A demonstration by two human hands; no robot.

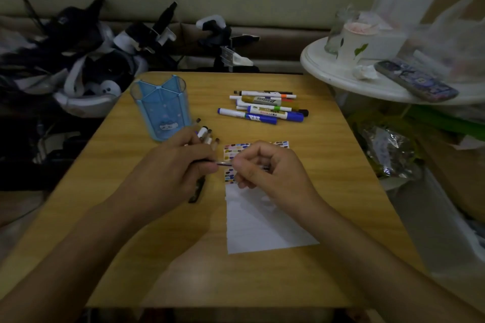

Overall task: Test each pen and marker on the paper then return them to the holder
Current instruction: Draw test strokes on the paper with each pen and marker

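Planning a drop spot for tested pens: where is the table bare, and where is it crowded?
Bare: the near strip of the table between the forearms, the right side between the paper and the table edge, and the far edge behind the marker pile. Crowded: between the holder and the paper, where the left hand and right hand work.

Wooden worktop with rounded corners, seen from above. A blue translucent holder stands upright near the far left corner. A loose heap of markers lies toward the far right, well apart from the holder, the markers lying roughly crosswise. A white sheet of paper lies flat right of centre; its far end bears rows of small coloured marks. A dark pen lies just left of the paper.
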